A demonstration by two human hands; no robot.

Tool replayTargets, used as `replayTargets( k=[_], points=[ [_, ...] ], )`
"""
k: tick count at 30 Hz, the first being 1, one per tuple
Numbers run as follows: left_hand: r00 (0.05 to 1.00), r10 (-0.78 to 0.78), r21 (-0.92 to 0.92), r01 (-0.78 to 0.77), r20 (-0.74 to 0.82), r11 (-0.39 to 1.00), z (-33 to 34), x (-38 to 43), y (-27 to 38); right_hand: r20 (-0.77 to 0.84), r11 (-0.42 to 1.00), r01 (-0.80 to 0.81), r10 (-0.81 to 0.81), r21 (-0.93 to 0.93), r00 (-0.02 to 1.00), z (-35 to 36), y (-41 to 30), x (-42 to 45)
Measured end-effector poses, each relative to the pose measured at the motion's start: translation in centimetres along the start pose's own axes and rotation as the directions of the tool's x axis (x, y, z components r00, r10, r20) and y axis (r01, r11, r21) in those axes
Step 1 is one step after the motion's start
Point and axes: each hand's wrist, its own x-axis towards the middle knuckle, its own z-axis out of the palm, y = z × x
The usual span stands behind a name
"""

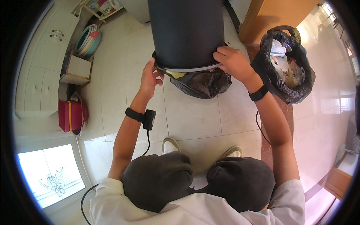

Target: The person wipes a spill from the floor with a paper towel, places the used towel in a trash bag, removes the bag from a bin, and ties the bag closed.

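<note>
A black trash bin (pixel 188 36) is tipped over in front of me, its grey-edged rim towards me and its mouth facing down. From under the rim bulges a black plastic bag (pixel 202 84), resting on the floor tiles, with something yellow (pixel 176 74) showing at its edge. My left hand (pixel 149 77) holds the rim at the left, thumb on top and the other fingers curled below. At the right side of the rim, my right hand (pixel 234 62) grips the bin with bent fingers. Inside the bin is hidden from view.
An opened black garbage bag (pixel 289 92) with mixed rubbish stands at the right, near a wooden door (pixel 270 17). To the left are white cabinets (pixel 42 56), stacked basins (pixel 91 42) and a red bucket (pixel 67 115). Cables (pixel 148 142) trail from my wrist straps.
</note>
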Motion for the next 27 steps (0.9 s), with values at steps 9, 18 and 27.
replayTargets(
  k=[9, 18, 27],
  points=[
    [0.980, 0.151, 0.006, -0.151, -0.134, 0.988, 4.2, -4.8, 0.3, -0.038, 0.996, -0.077, 0.075, -0.048, 0.996, 0.5, -1.2, 0.2],
    [0.976, 0.190, -0.076, -0.198, -0.108, 0.977, 3.6, -5.8, 0.4, -0.216, 0.991, -0.124, 0.110, -0.053, 0.970, 1.0, -0.5, 2.2],
    [0.910, 0.414, -0.125, -0.408, 0.024, 0.904, 3.7, -6.1, 3.7, -0.320, 0.971, -0.226, 0.191, -0.076, 0.928, 0.8, -0.2, 4.8]
  ],
)
